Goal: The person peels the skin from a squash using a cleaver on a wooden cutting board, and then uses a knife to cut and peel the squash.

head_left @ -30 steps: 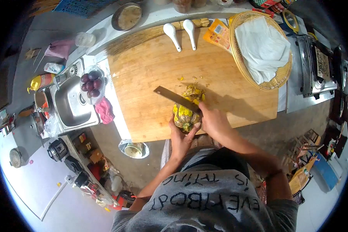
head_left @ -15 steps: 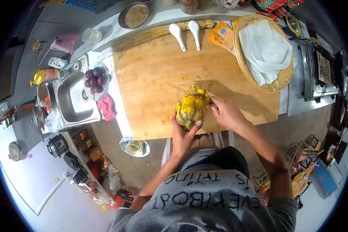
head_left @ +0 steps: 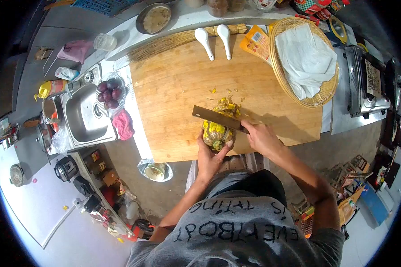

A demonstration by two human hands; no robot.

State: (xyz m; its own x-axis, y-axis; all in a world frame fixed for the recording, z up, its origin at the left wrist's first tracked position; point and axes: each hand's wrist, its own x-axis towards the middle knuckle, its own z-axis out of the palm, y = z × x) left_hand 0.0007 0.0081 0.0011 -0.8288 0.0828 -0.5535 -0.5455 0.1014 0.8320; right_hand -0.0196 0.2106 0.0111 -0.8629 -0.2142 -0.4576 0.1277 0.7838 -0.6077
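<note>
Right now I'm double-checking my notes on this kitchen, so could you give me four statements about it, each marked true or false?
1. The right hand holds a rectangular metal knife. True.
2. The left hand grips a yellow bottle. False: it holds a mottled, partly peeled pumpkin with yellow patches.
3. A white cloth lies in the round, woven, tan basket. True.
4. The clear, ribbed dish holds lemons. False: it holds round, dark-purple fruits.
</note>
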